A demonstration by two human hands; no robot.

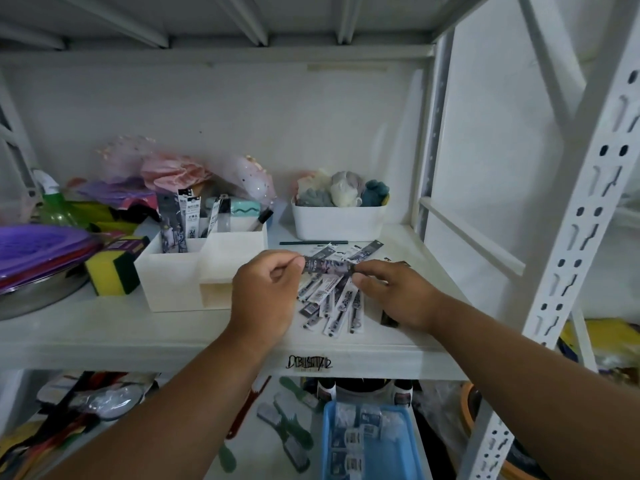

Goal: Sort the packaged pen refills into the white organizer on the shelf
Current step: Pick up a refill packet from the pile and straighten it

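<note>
A person's two bare hands reach over a white shelf (104, 327). The left hand (265, 299) and right hand (394, 294) each pinch one end of a single refill pack (327, 265), holding it level between them, just above a loose pile of packs (332, 303) lying fanned on the shelf. Just left of the hands sits the white organizer (173, 275), with several packs (180, 220) standing upright in its back compartments. A yellow and green sponge (110, 271) lies beside the organizer's left wall. Behind the pile, near the back wall, stands a white bin (337, 221) filled with soft cloth items.
</note>
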